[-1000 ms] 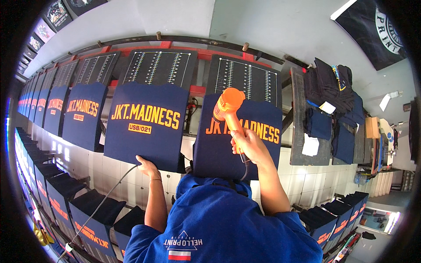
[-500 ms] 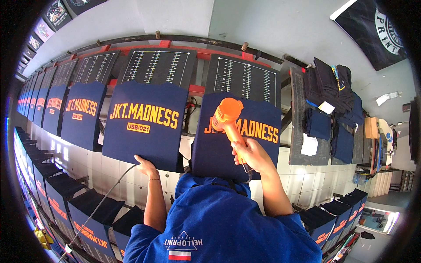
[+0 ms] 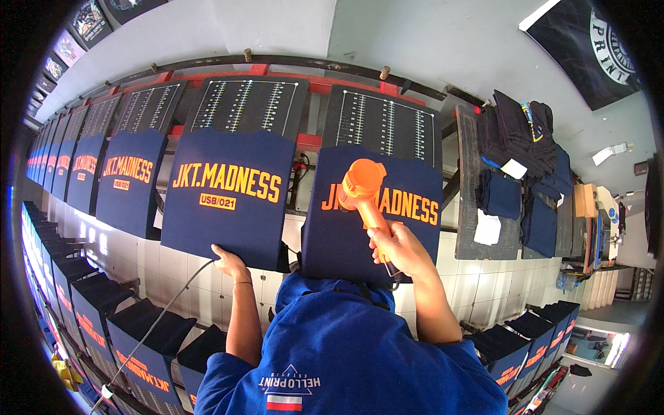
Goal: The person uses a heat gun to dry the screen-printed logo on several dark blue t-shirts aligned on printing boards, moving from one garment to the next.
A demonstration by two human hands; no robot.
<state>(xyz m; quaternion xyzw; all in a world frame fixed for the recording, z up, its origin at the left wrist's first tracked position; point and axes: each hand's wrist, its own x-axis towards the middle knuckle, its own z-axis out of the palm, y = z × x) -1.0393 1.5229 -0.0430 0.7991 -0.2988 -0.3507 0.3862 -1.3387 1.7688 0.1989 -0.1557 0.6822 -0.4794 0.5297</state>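
Observation:
An orange hair dryer [image 3: 373, 216] is in my right hand [image 3: 407, 252], whose fingers wrap its handle. Its round head hangs over the lettering of a navy T-shirt [image 3: 346, 245] and hides part of the print. My left hand [image 3: 229, 265] is at the lower edge of another navy T-shirt [image 3: 225, 166] with orange and yellow lettering. A grey cord [image 3: 162, 313] runs from that hand down to the lower left, and the fingers look closed on it. Both shirts lie flat on dark boards [image 3: 389, 124] marked with white rulings.
A row of similar shirts [image 3: 128, 173] on boards curves away left. Behind me stands another row [image 3: 149, 339]. Folded dark garments [image 3: 515, 138] and a white paper [image 3: 488, 227] lie on a board at right. A red and black frame [image 3: 311, 142] carries the boards.
The hair dryer's head has shifted slightly right and downward over the lettering, its handle tilting a little with my right hand. My left hand and the cord stay in place.

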